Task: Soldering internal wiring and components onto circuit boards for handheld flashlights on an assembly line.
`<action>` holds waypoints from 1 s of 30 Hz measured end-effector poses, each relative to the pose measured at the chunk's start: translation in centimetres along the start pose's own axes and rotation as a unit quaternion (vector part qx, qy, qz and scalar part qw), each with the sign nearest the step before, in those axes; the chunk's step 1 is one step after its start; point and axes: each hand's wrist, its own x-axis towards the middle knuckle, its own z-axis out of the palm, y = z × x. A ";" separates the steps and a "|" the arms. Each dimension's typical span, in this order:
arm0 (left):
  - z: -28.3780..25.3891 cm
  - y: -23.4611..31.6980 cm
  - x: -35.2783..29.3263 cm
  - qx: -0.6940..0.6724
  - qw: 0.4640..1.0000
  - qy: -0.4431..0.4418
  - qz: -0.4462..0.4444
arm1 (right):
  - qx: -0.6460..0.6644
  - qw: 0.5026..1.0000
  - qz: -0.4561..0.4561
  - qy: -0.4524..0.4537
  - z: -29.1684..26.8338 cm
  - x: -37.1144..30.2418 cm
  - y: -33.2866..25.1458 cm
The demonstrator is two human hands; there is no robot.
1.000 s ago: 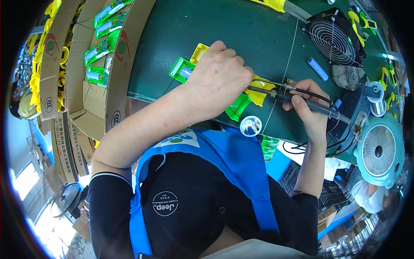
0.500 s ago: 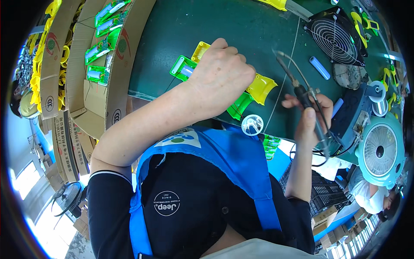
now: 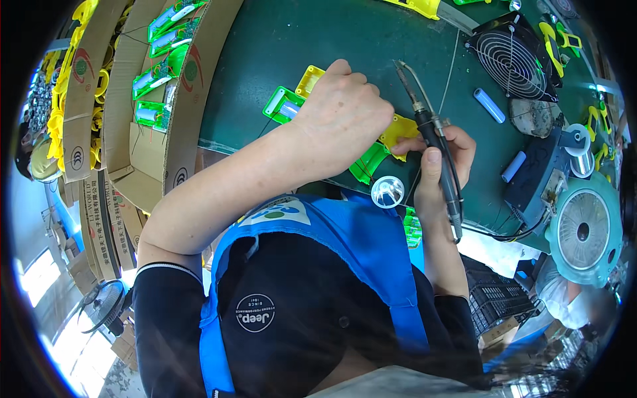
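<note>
Head view: person bent over a dark green table (image 3: 279, 60), both hands at one small workpiece.
Left hand (image 3: 342, 123): lies knuckles-up over a green and yellow plastic housing (image 3: 371, 159); fingers curled down, pinning it to the table. Grip looks clenched on the part, fingertips hidden.
Right hand (image 3: 441, 156): wrapped round the black handle of a soldering iron (image 3: 424, 119), thumb up the shaft. Tip points away from the person and sits clear of the housing, not on a joint.
Workpiece position: near table edge, just in front of the blue apron (image 3: 371, 265); a clear reflector cup (image 3: 387, 191) lies just beside it.
Waiting stock: another green housing with a cell (image 3: 284, 105) and a yellow piece (image 3: 309, 81) just past the left hand; loose blue cells (image 3: 489, 105) further right.
Cardboard boxes (image 3: 152, 86): hold many green boards and housings; can't tell finished from unfinished.
Progress, my read: mid-batch. This unit is held for soldering, iron lifted off. Joint itself is hidden under the hand, so can't tell if it's done. Reflector not fitted yet.
Other gear: small black fan (image 3: 511, 56) at the far right.
</note>
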 end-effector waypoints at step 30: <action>-1.2 -3.7 -6.5 -0.297 0.952 0.072 0.021 | 0.076 0.991 0.104 -0.030 -5.0 -0.9 -1.9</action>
